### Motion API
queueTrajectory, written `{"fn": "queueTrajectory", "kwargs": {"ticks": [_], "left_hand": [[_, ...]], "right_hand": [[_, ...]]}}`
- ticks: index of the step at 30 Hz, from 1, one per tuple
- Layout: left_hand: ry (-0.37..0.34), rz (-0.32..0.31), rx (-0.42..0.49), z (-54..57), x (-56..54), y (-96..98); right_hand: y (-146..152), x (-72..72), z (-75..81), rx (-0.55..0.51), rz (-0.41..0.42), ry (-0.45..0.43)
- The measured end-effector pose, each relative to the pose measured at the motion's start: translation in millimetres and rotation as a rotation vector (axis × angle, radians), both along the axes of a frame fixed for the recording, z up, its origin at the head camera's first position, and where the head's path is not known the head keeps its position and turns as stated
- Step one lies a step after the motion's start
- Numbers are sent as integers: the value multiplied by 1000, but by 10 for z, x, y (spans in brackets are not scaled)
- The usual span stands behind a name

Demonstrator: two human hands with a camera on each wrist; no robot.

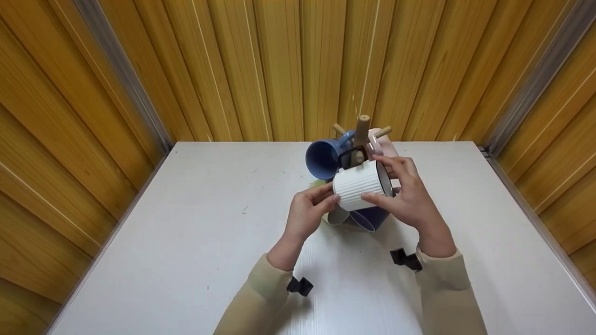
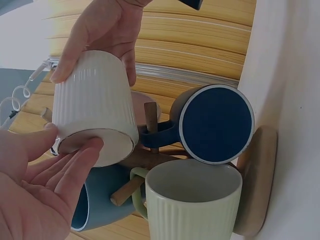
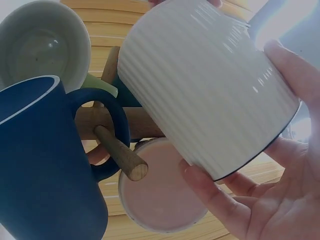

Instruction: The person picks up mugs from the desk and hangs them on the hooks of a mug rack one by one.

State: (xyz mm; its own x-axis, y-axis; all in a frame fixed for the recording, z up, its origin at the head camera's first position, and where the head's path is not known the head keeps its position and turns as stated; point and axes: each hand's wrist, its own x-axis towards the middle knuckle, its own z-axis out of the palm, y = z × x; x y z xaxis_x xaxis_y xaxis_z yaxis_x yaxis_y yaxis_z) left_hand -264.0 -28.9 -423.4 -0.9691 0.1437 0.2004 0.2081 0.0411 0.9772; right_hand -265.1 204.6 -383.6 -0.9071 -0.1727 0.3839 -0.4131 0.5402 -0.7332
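A white ribbed mug (image 1: 358, 187) with a dark rim is tilted on its side between both hands, in front of a wooden mug tree (image 1: 362, 128). My left hand (image 1: 305, 211) holds its base end, thumb on the side and fingers against the bottom (image 2: 117, 150). At the rim end, my right hand (image 1: 407, 197) grips the mug with thumb and fingers on opposite sides. Its black handle (image 1: 345, 158) faces the tree, close around a front peg (image 1: 360, 157); I cannot tell whether it hangs there.
Other mugs hang on the tree: a lighter blue one (image 1: 321, 159) upper left, a pink one (image 1: 385, 143) behind, a dark blue one (image 3: 50, 170) and a pale green one (image 2: 195, 215) lower down. The tree's round wooden base (image 2: 257, 180) stands on the white table (image 1: 209, 232). Wood-panelled walls surround it.
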Motion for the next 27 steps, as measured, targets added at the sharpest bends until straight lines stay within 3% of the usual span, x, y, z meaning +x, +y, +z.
{"fn": "queueTrajectory", "kwargs": {"ticks": [11, 20, 27], "left_hand": [[15, 28, 30, -74, -60, 28], [30, 49, 45, -116, -101, 35], [14, 36, -4, -114, -131, -14]], "right_hand": [[-85, 45, 20, 40, -54, -41], [-134, 68, 6, 132, -107, -78], [-111, 88, 17, 162, -83, -113]]}}
